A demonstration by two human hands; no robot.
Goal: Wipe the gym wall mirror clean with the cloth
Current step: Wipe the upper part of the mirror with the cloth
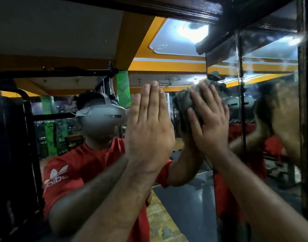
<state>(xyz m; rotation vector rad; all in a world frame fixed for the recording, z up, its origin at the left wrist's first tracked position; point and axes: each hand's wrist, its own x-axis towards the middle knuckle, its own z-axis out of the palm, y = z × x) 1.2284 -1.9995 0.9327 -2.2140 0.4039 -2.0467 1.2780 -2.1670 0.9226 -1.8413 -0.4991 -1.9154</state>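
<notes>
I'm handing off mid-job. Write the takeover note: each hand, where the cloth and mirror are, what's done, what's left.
Left hand: empty, flat and open, fingers together, palm against the mirror, apparently bracing.
Right hand: fingers spread, pressing the bunched grey cloth onto the glass at about head height, just left of the dark vertical frame strip.
Done: cannot tell how much has been wiped; this lower-left stretch looks fairly clear.
Left: hazy smears show on the right-hand panel and near the top by the ceiling light's reflection. Probably work the cloth there next, then check the rest.
</notes>
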